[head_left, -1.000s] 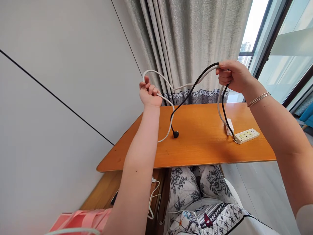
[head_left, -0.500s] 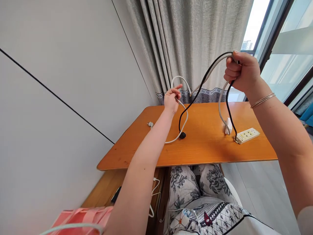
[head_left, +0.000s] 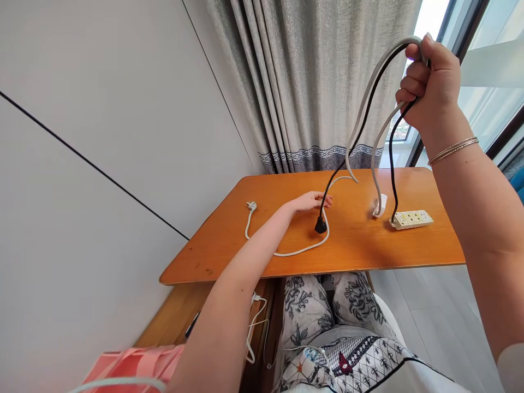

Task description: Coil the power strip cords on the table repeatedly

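High on the right, my right hand (head_left: 429, 82) is closed in a fist around a black power cord (head_left: 366, 112) and a white power cord (head_left: 356, 131), gripped together. The black cord runs from a cream power strip (head_left: 412, 219) up through the fist and down to a black plug (head_left: 320, 225) hanging close to the tabletop. One end of the white cord meets a white block (head_left: 380, 206); its other end has a white plug (head_left: 251, 206) lying at the left. My left hand (head_left: 313, 201) reaches low over the table, fingers stretched out beside both cords. Whether it touches them is unclear.
The wooden table (head_left: 221, 251) spans the view before my lap. Behind it hang grey curtains (head_left: 311, 82), with a window at right. A wall (head_left: 102, 218) borders the left. At lower left are a pink bag (head_left: 135, 363) and a thin white cable (head_left: 250, 344).
My right hand has risen, lifting both cords higher. My left hand has dropped towards the tabletop and moved right, its fingers straightening. The black plug has shifted right, and the white loop has come down.
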### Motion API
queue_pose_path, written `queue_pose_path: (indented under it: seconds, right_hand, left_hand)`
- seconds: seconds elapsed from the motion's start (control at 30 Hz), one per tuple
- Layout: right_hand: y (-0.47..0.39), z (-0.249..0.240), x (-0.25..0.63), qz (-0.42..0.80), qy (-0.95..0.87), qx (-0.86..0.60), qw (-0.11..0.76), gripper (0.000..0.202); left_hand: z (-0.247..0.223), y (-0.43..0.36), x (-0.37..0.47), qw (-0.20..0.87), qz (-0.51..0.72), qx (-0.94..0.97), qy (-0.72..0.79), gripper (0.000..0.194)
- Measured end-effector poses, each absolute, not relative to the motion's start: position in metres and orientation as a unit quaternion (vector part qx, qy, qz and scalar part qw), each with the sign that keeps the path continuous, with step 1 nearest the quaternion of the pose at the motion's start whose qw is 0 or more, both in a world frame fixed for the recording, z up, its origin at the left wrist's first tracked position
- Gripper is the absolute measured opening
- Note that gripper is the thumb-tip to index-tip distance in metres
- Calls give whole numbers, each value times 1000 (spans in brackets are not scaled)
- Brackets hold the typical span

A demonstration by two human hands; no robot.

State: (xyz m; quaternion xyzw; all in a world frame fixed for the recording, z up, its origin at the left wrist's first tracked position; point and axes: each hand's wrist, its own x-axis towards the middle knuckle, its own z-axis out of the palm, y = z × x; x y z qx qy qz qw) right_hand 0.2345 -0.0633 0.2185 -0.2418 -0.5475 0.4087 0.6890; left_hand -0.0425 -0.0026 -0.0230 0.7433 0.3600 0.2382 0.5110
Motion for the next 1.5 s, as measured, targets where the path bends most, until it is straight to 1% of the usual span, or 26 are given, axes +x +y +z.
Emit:
queue_pose_path:
  seconds: [0.17,0.27,0.37,0.5,0.57,0.63,0.73,0.83,0.9,0.97,1.07,1.17,1.27,1.33,1.37,1.5]
  right_hand:
    - [-70,223,226,401,-540,-245,698,38]
    - [-75,225,220,420,-531,-240,696,42]
    - [-76,228,216,432,-520,-234,698,44]
    - [-75,231,216,421,-494,-243,721,46]
    - [-73,230,219,413,-486,-246,730,45]
    - [-69,229,223,408,-479,-247,737,45]
    - [-63,226,230,404,-476,-249,740,45]
    - [-59,225,233,409,-487,-254,729,41]
    - [-61,225,231,411,-491,-257,724,42]
    - [-66,226,226,408,-486,-257,729,46]
    - [-74,228,218,401,-461,-242,754,50]
    - [-79,230,213,399,-454,-243,759,51]
    - [-81,232,206,401,-476,-252,741,51]
    - [-81,234,200,405,-484,-255,732,51]
    - [-81,235,197,408,-487,-254,730,51]
    - [-77,240,185,425,-481,-216,736,46]
  left_hand:
    - [-23,-4,-38,473,304,746,358,39]
    - [-18,-5,-33,519,321,708,355,48]
    - [-22,-8,-30,588,272,682,339,61]
    - [-45,-14,-27,642,203,677,296,75]
    - [-58,-17,-26,654,194,679,271,72]
    - [-68,-17,-25,637,203,692,272,65]
    - [-75,-13,-26,579,232,717,310,45]
    - [-76,-8,-30,543,240,732,334,28]
    - [-75,-6,-33,524,238,743,342,24]
    - [-76,-4,-36,492,244,757,354,25]
    - [-79,-1,-40,438,275,767,380,41]
    - [-82,1,-42,419,285,765,397,61]
    - [-76,5,-41,427,280,762,398,91]
    - [-65,8,-37,437,305,761,369,112]
    - [-58,9,-34,444,325,762,341,119]
    - [-37,11,-10,464,381,773,207,127]
